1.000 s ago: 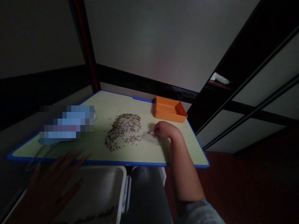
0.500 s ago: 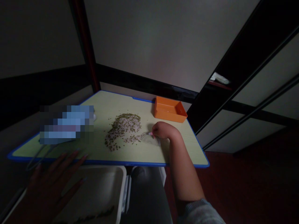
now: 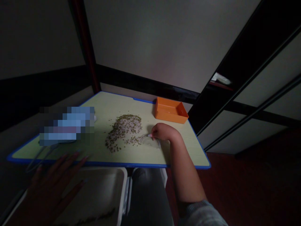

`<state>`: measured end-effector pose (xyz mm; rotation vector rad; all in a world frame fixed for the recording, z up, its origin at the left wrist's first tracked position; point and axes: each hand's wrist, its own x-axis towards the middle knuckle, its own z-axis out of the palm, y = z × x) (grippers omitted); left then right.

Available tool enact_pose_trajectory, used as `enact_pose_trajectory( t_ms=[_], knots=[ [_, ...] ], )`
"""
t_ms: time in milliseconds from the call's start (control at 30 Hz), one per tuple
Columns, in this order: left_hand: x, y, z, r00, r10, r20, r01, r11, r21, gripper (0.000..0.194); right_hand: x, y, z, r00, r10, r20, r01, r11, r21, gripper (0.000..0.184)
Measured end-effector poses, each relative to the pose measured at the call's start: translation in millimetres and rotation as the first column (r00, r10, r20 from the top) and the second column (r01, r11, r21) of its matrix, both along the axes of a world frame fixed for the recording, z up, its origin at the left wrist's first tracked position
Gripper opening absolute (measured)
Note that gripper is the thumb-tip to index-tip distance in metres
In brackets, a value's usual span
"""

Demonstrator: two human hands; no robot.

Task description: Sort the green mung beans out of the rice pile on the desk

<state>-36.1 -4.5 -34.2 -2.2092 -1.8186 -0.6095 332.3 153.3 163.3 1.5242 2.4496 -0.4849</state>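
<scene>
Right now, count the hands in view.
2: the right hand on the clear protractor, the left hand spread over the white tub by the table.

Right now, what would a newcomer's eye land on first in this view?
The open orange box, bright near the far right corner of the pale table, would likely catch the eye first. Next comes the mottled spread of small bits around mid-table; just right of it, the right hand pinches a clear half-round plate by its upper edge.
</scene>
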Motion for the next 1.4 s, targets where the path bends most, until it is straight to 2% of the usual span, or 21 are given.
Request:
enact_pose_trajectory(
  t_ms=[133,267,433,667,867,1100,1233,1400],
  knots=[
    [-1.8,1.5,-0.2,0.994,-0.045,0.101,0.041,0.998,0.041,0.096,1.1,2.5,-4.0,1.000,0.017,-0.022,-0.017,1.000,-0.020,0.027],
    [1.4,-0.3,6.1,0.988,-0.028,0.149,0.028,1.000,0.002,0.096,2.3,2.7,-5.5,0.999,0.017,-0.042,-0.019,0.999,-0.040,0.026],
    [6.2,-2.9,13.4,0.992,-0.047,0.115,0.047,0.999,0.002,0.093,0.5,2.5,-6.4,0.999,0.024,-0.038,-0.025,0.999,-0.026,0.026],
    [3.3,-2.1,10.3,0.992,-0.054,0.117,0.053,0.999,0.006,0.092,-4.1,1.6,-7.7,0.998,0.046,-0.053,-0.048,0.999,-0.027,0.027],
    [7.5,-4.5,14.1,0.987,-0.037,0.154,0.037,0.999,0.001,0.085,-6.8,-0.6,-6.3,0.995,0.054,-0.085,-0.055,0.998,-0.014,0.027],
    [8.1,-2.3,15.7,0.988,-0.037,0.150,0.038,0.999,0.001,0.089,-0.8,2.5,-8.6,0.992,0.045,-0.116,-0.046,0.999,-0.008,0.025],
    [13.3,-4.5,20.0,0.987,-0.039,0.156,0.037,0.999,0.016,0.085,-0.7,2.4,-8.4,0.993,0.023,-0.113,-0.023,1.000,0.000,0.026],
    [10.2,-3.5,15.5,0.987,-0.032,0.160,0.030,0.999,0.014,0.086,-5.2,1.2,-8.3,0.994,0.037,-0.107,-0.040,0.999,-0.025,0.027]
  ],
)
